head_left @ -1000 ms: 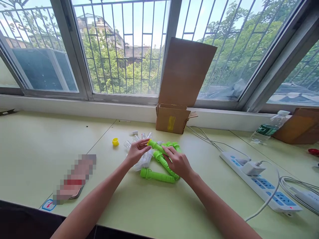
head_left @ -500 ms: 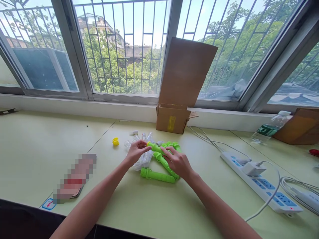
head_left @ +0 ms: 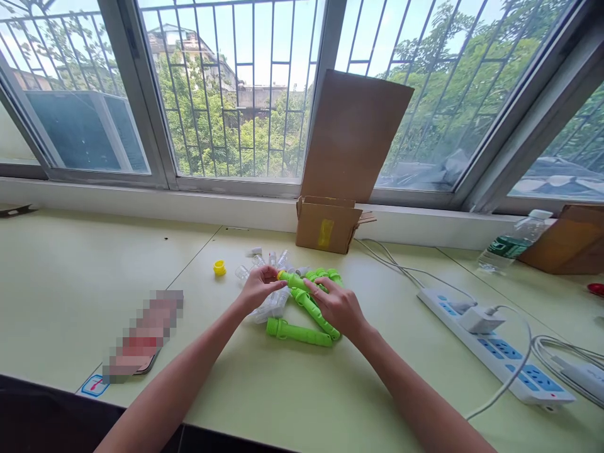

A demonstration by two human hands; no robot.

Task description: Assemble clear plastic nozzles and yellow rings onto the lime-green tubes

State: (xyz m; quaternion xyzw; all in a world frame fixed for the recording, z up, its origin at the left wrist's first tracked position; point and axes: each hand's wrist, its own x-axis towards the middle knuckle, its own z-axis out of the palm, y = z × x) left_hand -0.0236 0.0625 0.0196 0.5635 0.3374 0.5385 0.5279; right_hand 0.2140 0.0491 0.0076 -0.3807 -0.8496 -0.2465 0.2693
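My right hand (head_left: 337,305) is closed around a green plastic tube (head_left: 293,280) with a ribbed, threaded end. At that end sits a yellow ring-like cap (head_left: 280,275), pinched by the fingers of my left hand (head_left: 259,289). Just under the held tube, another green tube (head_left: 314,313) slants across the table, and a further green tube (head_left: 299,332) lies nearer to me. More green tubes (head_left: 334,275) are bunched behind my right hand. Clear plastic pieces (head_left: 271,308) are heaped beneath and behind my left hand, partly hidden by it.
A loose yellow cap (head_left: 219,268) lies left of the heap. On the left is a pixelated phone (head_left: 146,336). A cardboard box (head_left: 325,223) stands at the back by the window. To the right are a power strip (head_left: 495,346) with cables and a water bottle (head_left: 512,242).
Almost nothing differs. Both hands keep their hold on the green tube and its yellow cap, and the whole view has shifted very slightly.
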